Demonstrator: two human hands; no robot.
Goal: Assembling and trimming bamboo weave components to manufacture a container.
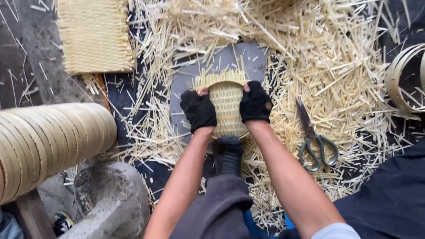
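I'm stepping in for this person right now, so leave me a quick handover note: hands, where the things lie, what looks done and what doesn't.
Left hand and right hand, both in black fingerless gloves, grip the sides of a small woven bamboo piece pressed on a grey board.
Scissors lie on the bamboo offcuts, right of the right hand.
A finished woven mat lies far left; stacked bamboo hoops near left.
Body woven; loose strip ends on the top edge untrimmed.
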